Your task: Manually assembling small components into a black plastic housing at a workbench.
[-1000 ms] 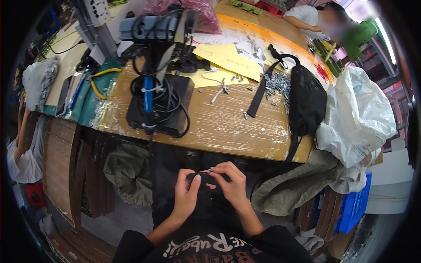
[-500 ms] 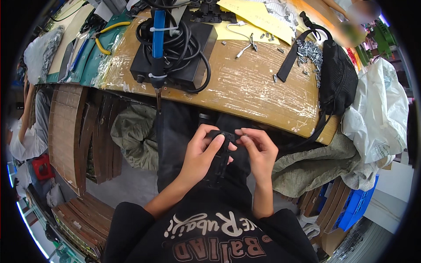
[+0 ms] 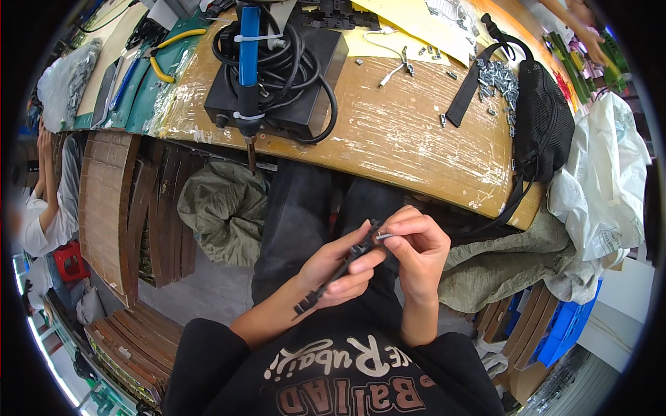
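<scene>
Above my lap, my left hand grips a long, narrow black plastic part with notches along its edge. The part is tilted, its lower end pointing toward my left forearm. Close to its upper end, my right hand pinches a small silvery metal piece between thumb and fingertips. Whether this piece touches the black part cannot be made out. Similar small metal pieces lie heaped on the table at the right, some scattered singly.
A black box with coiled cable stands on the wooden table. A blue-handled, soldering-iron-like tool overhangs the table edge. Yellow-handled pliers lie left; a black mesh bag sits right. Another person's arm reaches in at upper right.
The black part has been turned from nearly upright to a slant, its lower end swinging left. My right hand has moved slightly toward me, and the metal piece now shows clearly.
</scene>
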Tool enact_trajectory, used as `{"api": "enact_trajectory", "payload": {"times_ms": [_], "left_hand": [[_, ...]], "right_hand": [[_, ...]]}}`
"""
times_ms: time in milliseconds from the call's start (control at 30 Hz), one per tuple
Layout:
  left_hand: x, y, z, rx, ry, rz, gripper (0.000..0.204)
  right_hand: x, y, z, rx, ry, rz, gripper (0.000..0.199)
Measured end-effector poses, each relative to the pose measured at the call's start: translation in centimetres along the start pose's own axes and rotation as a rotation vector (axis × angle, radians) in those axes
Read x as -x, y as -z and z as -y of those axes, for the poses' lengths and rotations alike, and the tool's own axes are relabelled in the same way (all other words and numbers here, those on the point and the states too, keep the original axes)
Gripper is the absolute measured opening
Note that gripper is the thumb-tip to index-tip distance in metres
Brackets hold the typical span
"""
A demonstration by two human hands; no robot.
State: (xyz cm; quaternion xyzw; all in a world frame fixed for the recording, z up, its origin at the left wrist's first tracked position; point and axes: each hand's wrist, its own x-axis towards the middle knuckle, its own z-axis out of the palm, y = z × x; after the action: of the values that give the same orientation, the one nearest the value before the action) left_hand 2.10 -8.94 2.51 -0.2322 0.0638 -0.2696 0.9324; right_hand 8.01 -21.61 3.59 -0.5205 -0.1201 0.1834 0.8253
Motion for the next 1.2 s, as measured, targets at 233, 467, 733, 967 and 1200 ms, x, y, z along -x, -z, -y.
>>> {"api": "enact_trajectory", "payload": {"times_ms": [233, 467, 733, 967, 1200], "left_hand": [[0.2, 0.2, -0.2, 0.056, 0.062, 0.047, 0.040], [0.3, 0.4, -0.1, 0.120, 0.079, 0.035, 0.039], [0.5, 0.6, -0.6, -0.004, 0.061, 0.020, 0.039], [0.6, 0.7, -0.9, -0.168, 0.032, -0.048, 0.037], [1.2, 0.3, -1.1, -0.408, -0.005, -0.156, 0.030]], "right_hand": [[-0.5, 0.0, 0.2, 0.087, 0.055, 0.099, 0.015], [-0.7, 0.4, 0.8, 0.215, 0.050, 0.155, 0.015], [-0.1, -0.7, 1.4, 0.386, 0.091, 0.028, 0.016], [0.3, -0.7, 1.6, 0.451, 0.082, -0.022, 0.017], [-0.7, -0.6, 2.3, 0.553, 0.077, 0.133, 0.013]]}}
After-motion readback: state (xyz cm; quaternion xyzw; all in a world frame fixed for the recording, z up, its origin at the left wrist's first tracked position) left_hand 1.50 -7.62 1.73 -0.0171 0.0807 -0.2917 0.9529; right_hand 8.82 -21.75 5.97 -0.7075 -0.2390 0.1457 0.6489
